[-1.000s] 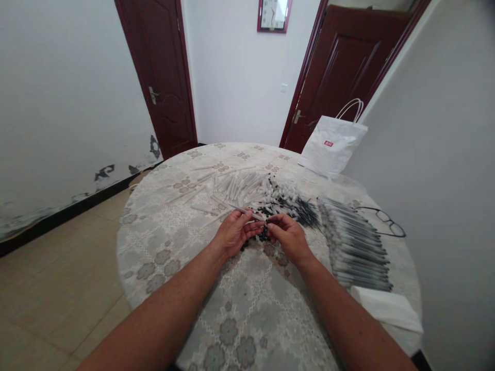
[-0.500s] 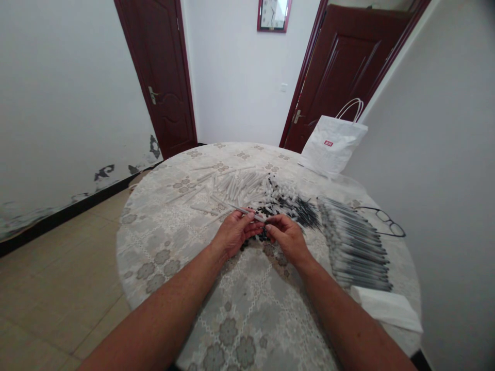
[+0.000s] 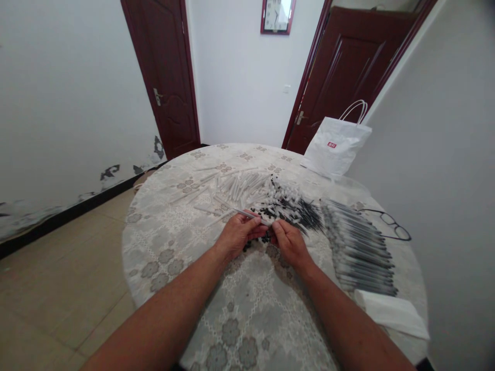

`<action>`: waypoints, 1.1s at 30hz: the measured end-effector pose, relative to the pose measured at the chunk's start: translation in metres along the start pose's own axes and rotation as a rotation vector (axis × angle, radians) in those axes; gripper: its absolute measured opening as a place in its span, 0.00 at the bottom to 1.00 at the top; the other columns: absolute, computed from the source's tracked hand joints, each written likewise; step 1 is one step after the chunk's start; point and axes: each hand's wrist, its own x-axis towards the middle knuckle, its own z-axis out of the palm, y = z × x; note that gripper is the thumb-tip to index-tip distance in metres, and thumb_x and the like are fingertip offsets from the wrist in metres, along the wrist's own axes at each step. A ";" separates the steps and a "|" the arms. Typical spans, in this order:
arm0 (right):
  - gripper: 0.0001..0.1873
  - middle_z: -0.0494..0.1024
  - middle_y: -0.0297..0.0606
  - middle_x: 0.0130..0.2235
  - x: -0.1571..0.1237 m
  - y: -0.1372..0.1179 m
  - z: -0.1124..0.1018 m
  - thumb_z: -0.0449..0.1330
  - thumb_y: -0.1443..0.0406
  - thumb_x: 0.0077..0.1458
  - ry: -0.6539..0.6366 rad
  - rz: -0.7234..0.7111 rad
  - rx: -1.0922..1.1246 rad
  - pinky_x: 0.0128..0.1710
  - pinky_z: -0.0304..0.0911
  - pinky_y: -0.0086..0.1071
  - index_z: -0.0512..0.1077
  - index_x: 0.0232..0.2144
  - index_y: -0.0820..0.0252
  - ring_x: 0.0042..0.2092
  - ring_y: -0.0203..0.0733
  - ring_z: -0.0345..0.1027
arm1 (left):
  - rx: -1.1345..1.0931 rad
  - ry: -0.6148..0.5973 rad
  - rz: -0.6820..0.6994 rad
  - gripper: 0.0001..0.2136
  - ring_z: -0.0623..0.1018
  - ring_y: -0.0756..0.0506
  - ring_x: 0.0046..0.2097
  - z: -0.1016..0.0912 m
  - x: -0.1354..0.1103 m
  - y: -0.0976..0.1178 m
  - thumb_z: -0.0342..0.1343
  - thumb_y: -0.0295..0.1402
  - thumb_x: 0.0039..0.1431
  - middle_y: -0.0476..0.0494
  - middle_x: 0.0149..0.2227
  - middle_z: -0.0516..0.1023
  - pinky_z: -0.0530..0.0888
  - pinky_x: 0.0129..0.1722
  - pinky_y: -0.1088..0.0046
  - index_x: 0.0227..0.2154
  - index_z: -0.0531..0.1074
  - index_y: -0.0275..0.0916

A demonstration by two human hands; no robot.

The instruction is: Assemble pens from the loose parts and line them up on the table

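Note:
My left hand (image 3: 235,236) is closed around a slim grey-white pen (image 3: 243,212), which slants up and to the left past the thumb. At the pen's lower right end, the thumb and forefinger of my right hand (image 3: 290,241) are pinched together on it; any small part between them is hidden. Small black pieces (image 3: 247,246) lie on the cloth under my hands. Just beyond are a heap of pale pen barrels (image 3: 243,186), a pile of short white pieces (image 3: 286,193) and a bundle of thin dark refills (image 3: 310,216).
A round table with a patterned cloth (image 3: 162,286) holds everything. To the right lie a long row of pens (image 3: 365,255), black-framed glasses (image 3: 396,234) and a folded white packet (image 3: 392,313). A white paper bag (image 3: 336,147) stands at the back right.
My right fingers have closed in tighter on the pen's end, with the thumb now pointing up toward it. The left hand keeps its hold. The whole view has shifted slightly.

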 end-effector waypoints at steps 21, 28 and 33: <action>0.13 0.76 0.34 0.33 -0.002 0.000 -0.001 0.55 0.55 0.62 0.061 -0.051 -0.026 0.32 0.61 0.31 0.68 0.43 0.56 0.32 0.40 0.69 | 0.000 0.008 0.009 0.15 0.83 0.45 0.36 0.000 0.000 -0.003 0.68 0.34 0.52 0.40 0.36 0.81 0.80 0.39 0.67 0.39 0.70 0.36; 0.22 0.71 0.32 0.25 -0.001 0.002 0.000 0.45 0.54 0.68 -0.025 -0.014 -0.034 0.29 0.58 0.31 0.66 0.26 0.56 0.27 0.39 0.65 | 0.010 0.003 -0.001 0.15 0.83 0.45 0.35 0.000 0.000 -0.003 0.69 0.34 0.51 0.40 0.36 0.81 0.80 0.40 0.67 0.37 0.71 0.35; 0.12 0.75 0.33 0.30 -0.002 0.000 0.000 0.53 0.55 0.64 0.030 -0.029 0.015 0.32 0.60 0.30 0.69 0.40 0.56 0.30 0.39 0.68 | 0.011 0.028 0.030 0.15 0.83 0.45 0.36 -0.003 0.002 -0.002 0.68 0.34 0.52 0.39 0.37 0.81 0.80 0.40 0.66 0.39 0.71 0.35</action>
